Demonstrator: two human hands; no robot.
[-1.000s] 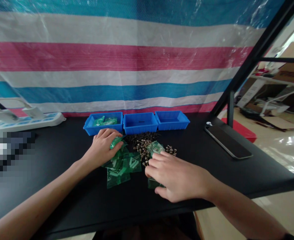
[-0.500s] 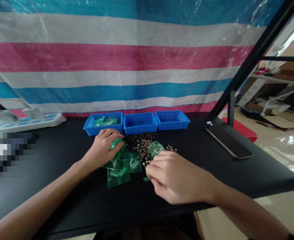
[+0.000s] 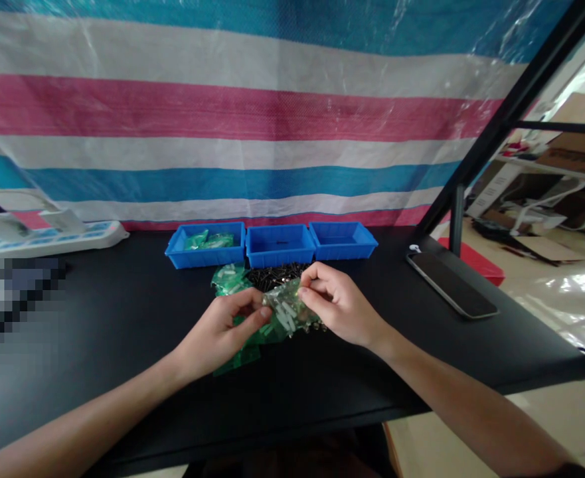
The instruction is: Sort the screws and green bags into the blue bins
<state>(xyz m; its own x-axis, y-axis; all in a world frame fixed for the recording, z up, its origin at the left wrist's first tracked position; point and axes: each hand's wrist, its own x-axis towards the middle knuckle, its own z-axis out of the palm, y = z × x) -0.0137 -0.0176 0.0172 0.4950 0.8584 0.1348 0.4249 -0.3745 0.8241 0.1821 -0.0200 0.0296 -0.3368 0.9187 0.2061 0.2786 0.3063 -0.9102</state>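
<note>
Between my two hands is a small clear green plastic bag with several white, peg-like pieces inside. My left hand pinches its left edge between thumb and fingers. At its upper right edge, my right hand is closed on the same bag. Beneath and to the left lie more green bags, partly covered by my left hand. A pile of dark screws spreads behind the held bag, with shinier metal pieces showing below my right hand.
Three blue trays stand in a row behind the pile: the left tray holds green bags, then a middle tray and a right tray. A phone lies at right, a power strip at back left. A black post rises at right.
My right hand has moved up and left from the table, and a green bag is now held up between both hands. My left hand has shifted right and down, off the bags near the left tray.
</note>
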